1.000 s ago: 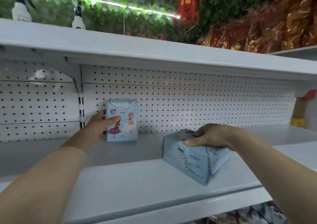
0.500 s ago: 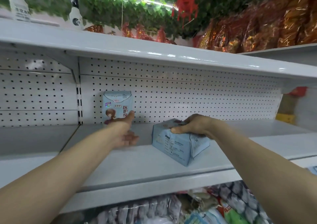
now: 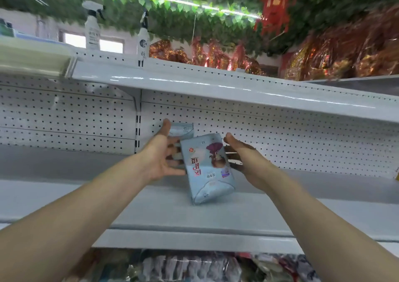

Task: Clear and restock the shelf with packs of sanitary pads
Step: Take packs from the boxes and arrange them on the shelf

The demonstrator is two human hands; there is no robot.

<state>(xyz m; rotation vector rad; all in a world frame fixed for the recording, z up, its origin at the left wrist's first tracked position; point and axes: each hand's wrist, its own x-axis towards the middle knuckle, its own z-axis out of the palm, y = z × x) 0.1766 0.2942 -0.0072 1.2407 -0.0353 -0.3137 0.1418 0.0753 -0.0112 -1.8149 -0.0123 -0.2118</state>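
We see a white shelf [image 3: 194, 217] backed by pegboard [image 3: 280, 143], with leaves [image 3: 172, 7] across the top. At centre, our left hand [image 3: 162, 161] and right hand [image 3: 244, 158], fingers spread, press a tilted pack [image 3: 207, 165] between them over the shelf. A second pack [image 3: 183, 129] stands behind.

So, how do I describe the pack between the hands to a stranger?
Find the white metal shelf with the perforated back. Between the left hand and right hand leans a pale blue plastic pack; unlike the upright pack behind, its print is upside down.
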